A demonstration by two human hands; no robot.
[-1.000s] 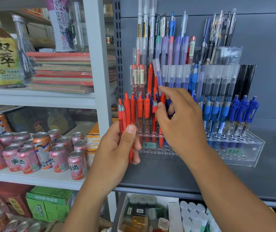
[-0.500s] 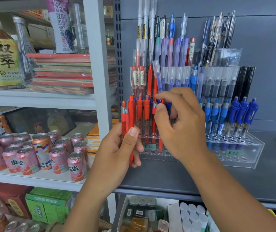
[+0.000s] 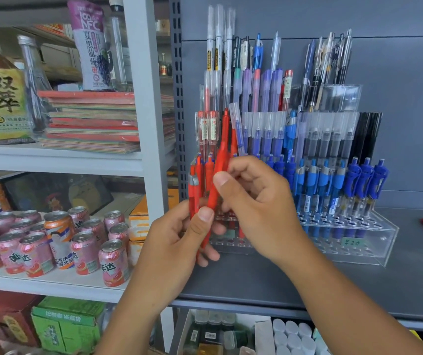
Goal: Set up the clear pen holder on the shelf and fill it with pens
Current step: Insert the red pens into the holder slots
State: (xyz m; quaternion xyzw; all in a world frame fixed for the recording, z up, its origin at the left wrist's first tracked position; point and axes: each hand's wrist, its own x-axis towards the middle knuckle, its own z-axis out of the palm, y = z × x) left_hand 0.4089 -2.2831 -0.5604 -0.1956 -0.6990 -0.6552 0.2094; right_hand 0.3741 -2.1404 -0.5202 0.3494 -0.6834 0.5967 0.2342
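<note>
The right hand (image 3: pixel 256 206) is pinching one near-upright red pen (image 3: pixel 218 165) from the left hand's (image 3: pixel 177 248) gripped bundle (image 3: pixel 195 190), holder (image 3: pixel 374 243) just beyond.

A: What stands behind?
B: A dark grey flat back panel (image 3: pixel 397 73), with a dark grey shelf board (image 3: pixel 282 283) below it.
A: And to the left?
B: A pale grey metal shelving unit (image 3: pixel 59 160); its post (image 3: pixel 151 124) stands beside a dark slotted strip (image 3: pixel 177 98).

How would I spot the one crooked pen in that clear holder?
Find the clear pen holder on the dark grey shelf. In its red left section, above the right hand, the crooked pen tilts: blue, frosted cap, among red ones.
</note>
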